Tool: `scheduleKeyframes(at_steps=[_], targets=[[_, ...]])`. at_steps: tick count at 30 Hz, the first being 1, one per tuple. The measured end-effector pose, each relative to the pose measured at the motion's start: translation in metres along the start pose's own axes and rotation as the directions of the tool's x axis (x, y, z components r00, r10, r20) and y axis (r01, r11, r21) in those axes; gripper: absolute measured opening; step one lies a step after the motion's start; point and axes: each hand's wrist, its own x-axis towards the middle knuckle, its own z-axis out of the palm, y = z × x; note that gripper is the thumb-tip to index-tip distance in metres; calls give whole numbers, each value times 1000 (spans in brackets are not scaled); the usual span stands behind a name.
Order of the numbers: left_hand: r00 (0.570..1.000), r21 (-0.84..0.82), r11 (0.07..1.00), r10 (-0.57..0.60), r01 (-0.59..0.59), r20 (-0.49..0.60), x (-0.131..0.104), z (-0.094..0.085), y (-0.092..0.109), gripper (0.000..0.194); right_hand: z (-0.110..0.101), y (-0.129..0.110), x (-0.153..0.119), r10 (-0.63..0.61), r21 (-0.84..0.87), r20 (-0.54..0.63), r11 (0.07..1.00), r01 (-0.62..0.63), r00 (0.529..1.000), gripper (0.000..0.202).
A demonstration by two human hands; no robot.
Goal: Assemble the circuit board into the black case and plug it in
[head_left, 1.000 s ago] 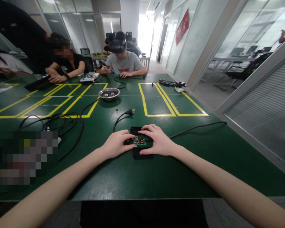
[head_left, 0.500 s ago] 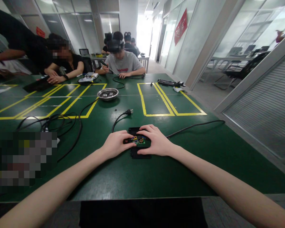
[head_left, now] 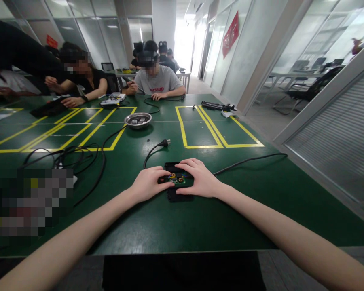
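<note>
A small green circuit board [head_left: 178, 180] with copper-coloured ring coils and thin wires lies in front of me. Two black plastic case pieces flank it: one upper piece [head_left: 170, 165] on the far side, one lower piece [head_left: 179, 197] on the near side. My left hand [head_left: 148, 182] pinches the board's left end between thumb and fingers. Around the right end curves my right hand [head_left: 202, 178], thumb and fingers wide apart over the two case pieces; its palm side is hidden. A black cable [head_left: 248, 161] runs out to the right from behind that hand.
A plug [head_left: 164, 142] on a black cord lies beyond my hands, and a metal bowl [head_left: 138, 120] with small metal parts farther back. Tangled cables [head_left: 75, 155] lie left. A black tripod-like object [head_left: 216, 106] sits at the far right. People work across the green table [head_left: 182, 230].
My hands stay nearly in place; the right hand has risen slightly. Across the table, one person has lifted a hand and another person's dark sleeve has shifted.
</note>
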Motion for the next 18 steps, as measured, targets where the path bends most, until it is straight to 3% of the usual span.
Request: scheduleKeyframes(at_steps=[7,11,18], targets=[[999,-1,1000,27,-27,-16,0,0,1,28,1,1,-1,-1,-9,-6,1000,1,1000,57],[999,-21,999,26,-26,-20,1,1,0,28,1,0,-1,8,-10,-2,1000,-8,1000,58],[994,-190,976,98,-104,-43,1,-2,-10,32,-5,-2,-1,38,60,-104,998,-31,994,50]])
